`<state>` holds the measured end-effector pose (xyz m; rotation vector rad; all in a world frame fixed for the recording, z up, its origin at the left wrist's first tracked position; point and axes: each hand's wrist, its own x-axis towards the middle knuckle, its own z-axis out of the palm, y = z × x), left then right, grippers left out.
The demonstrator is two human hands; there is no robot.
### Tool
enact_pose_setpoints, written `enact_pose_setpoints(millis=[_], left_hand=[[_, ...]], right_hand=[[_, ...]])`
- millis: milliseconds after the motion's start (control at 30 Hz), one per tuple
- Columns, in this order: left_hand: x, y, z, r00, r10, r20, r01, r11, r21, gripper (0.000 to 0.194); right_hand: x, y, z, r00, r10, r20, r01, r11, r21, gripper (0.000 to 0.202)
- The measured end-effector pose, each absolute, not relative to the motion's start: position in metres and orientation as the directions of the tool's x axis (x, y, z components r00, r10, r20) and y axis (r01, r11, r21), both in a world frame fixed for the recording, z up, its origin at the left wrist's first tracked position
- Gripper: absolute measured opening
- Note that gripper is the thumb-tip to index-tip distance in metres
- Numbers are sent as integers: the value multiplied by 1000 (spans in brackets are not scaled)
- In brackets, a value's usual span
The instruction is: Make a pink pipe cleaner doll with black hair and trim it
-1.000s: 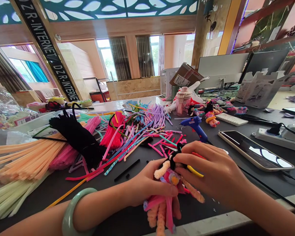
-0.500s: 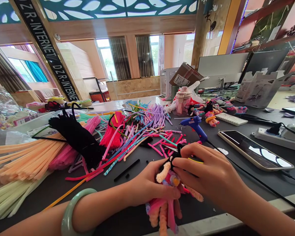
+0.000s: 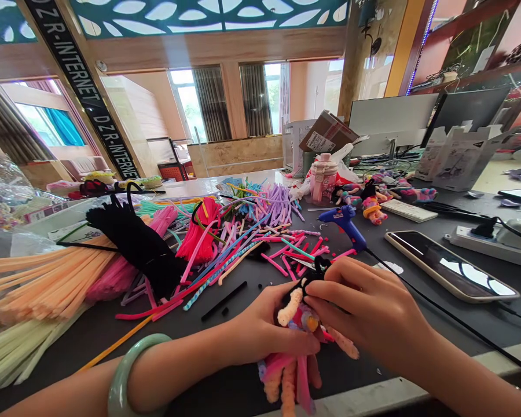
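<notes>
A small pipe-cleaner doll (image 3: 287, 370) with peach limbs, pink strips and a black top hangs over the table's front edge. My left hand (image 3: 271, 324) is wrapped round its body, thumb across the front. The fingers of my right hand (image 3: 351, 295) pinch the black fuzzy part (image 3: 319, 271) at the doll's top. Loops of that black part stick up beyond my fingertips. Part of the doll's middle is hidden by my hands.
Bundles of black (image 3: 143, 249), peach (image 3: 47, 278) and pink (image 3: 202, 229) pipe cleaners lie left. Cut pieces (image 3: 278, 263) scatter mid-table. A blue glue gun (image 3: 344, 223), its cord, a phone (image 3: 451, 265), a power strip (image 3: 490, 240) and a pink bottle (image 3: 322, 176) stand or lie right.
The black loops at the doll's top have shifted slightly, and my right fingers have moved a little. The silvery blades and yellow piece near my right hand no longer show.
</notes>
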<state>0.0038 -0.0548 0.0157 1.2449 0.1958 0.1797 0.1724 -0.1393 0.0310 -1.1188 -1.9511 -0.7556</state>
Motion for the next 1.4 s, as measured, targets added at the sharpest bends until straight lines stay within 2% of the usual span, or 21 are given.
enact_pose_setpoints(millis=[100, 233, 333, 433, 567, 667, 733, 867, 1000, 1100, 1267, 1400], left_hand=[[4, -55, 15, 972, 235, -30, -48, 319, 947, 51], [4, -54, 12, 974, 225, -14, -66, 343, 937, 51], [3, -52, 10, 969, 248, -15, -83, 382, 920, 45], [2, -50, 8, 958, 285, -17, -105, 407, 908, 39], [3, -47, 4, 955, 298, 4, -122, 377, 918, 26], [4, -45, 0, 961, 273, 38, -146, 386, 911, 31], [4, -44, -2, 965, 256, 56, -161, 408, 899, 36], [4, -43, -3, 964, 252, 84, -185, 411, 893, 40], [3, -45, 1, 970, 234, 72, -164, 405, 900, 44], [3, -48, 5, 965, 255, 66, -171, 417, 893, 43], [3, -51, 8, 968, 245, 58, -158, 412, 897, 53], [3, -54, 12, 966, 249, 67, -157, 362, 919, 55]], right_hand=[[173, -139, 31, -313, 449, 837, 867, 496, 58, 20], [177, -140, 37, -199, 513, 835, 790, 588, -173, 15], [183, -142, 45, -52, 578, 814, 760, 552, -343, 13], [192, -142, 53, 120, 623, 773, 744, 460, -485, 26], [203, -139, 54, 198, 691, 695, 757, 343, -556, 48], [204, -135, 50, 241, 656, 715, 742, 351, -571, 35], [203, -134, 46, 273, 608, 745, 751, 350, -560, 26], [198, -136, 44, 254, 557, 791, 814, 319, -486, 27], [195, -138, 47, 186, 571, 799, 839, 332, -432, 20], [193, -138, 46, 76, 566, 821, 872, 361, -330, 21], [184, -136, 40, -113, 509, 853, 871, 464, -161, 21], [175, -137, 34, -169, 420, 892, 889, 456, -47, 14]])
